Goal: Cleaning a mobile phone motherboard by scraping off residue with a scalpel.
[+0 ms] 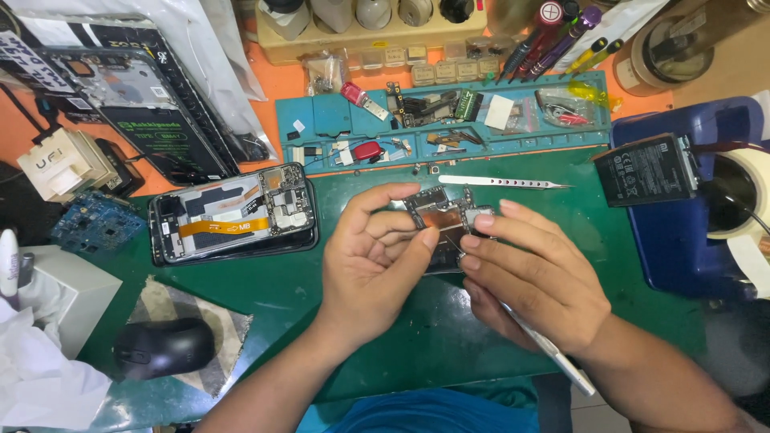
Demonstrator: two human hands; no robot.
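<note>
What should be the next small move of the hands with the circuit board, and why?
Probably ease the tweezers tip under the board's metal shield. The left hand already pinches the circuit board above the green mat, and the right hand aims the tweezers at its edge.

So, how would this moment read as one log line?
left hand: holds circuit board | right hand: holds tweezers, tip at board | opened phone: on green mat

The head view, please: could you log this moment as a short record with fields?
Left hand: holds a small circuit board above the green mat
Right hand: steadies the board, gripping metal tweezers
Nearby left: opened phone with orange ribbon
Behind: second tweezers, blue parts tray
Lower left: black mouse
</note>
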